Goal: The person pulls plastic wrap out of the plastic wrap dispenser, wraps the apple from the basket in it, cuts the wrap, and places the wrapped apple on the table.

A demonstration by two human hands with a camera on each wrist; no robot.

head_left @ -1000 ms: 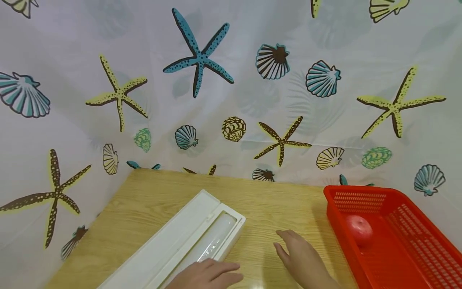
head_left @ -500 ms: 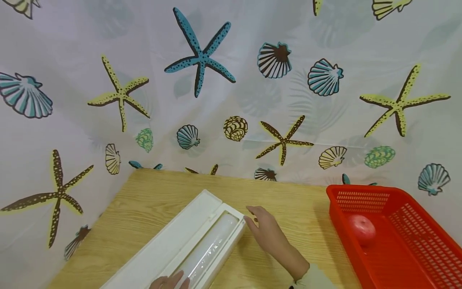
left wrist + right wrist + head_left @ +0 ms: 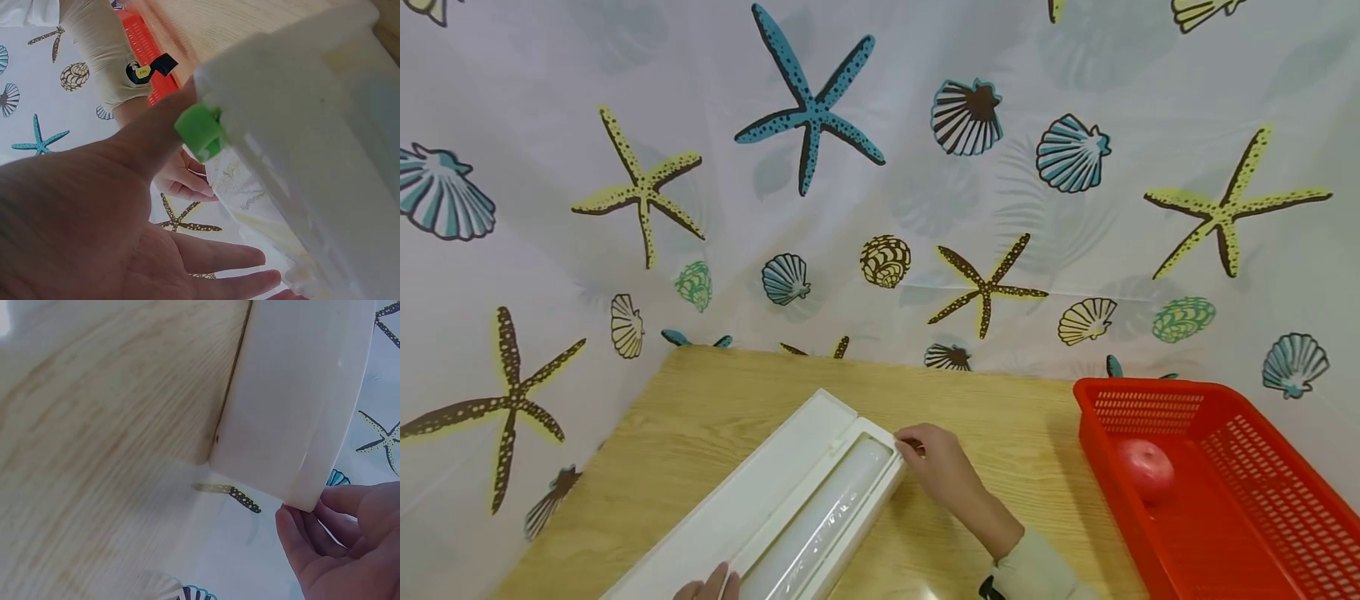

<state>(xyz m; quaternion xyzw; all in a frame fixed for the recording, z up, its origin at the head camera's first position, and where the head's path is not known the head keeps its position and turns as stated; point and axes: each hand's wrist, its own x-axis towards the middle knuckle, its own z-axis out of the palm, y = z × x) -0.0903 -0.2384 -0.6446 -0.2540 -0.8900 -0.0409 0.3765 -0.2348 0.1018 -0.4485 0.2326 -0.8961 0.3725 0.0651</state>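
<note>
A long white plastic wrap dispenser (image 3: 775, 533) lies slantwise on the table with its lid (image 3: 752, 483) folded open to the left. Inside it sits a pale, glossy roll (image 3: 820, 525). At the far right corner my right hand (image 3: 943, 467) pinches the edge between thumb and fingers; the right wrist view has the same hand (image 3: 359, 544) on that corner. My left hand (image 3: 709, 583) touches the dispenser near the hinge side at the bottom of the head view. In the left wrist view its fingers extend straight, and a small green piece (image 3: 200, 132) sticks out by the thumb.
To the right stands a red plastic basket (image 3: 1112, 500) with a round pinkish-red fruit (image 3: 1145, 469) in it. A white cloth (image 3: 850, 208) printed with starfish and shells hangs behind the wooden table (image 3: 1000, 417).
My right hand has moved left from beside the basket to the dispenser's far corner and pinches it. My left hand has drawn back left and down, from over the roll to the hinge side.
</note>
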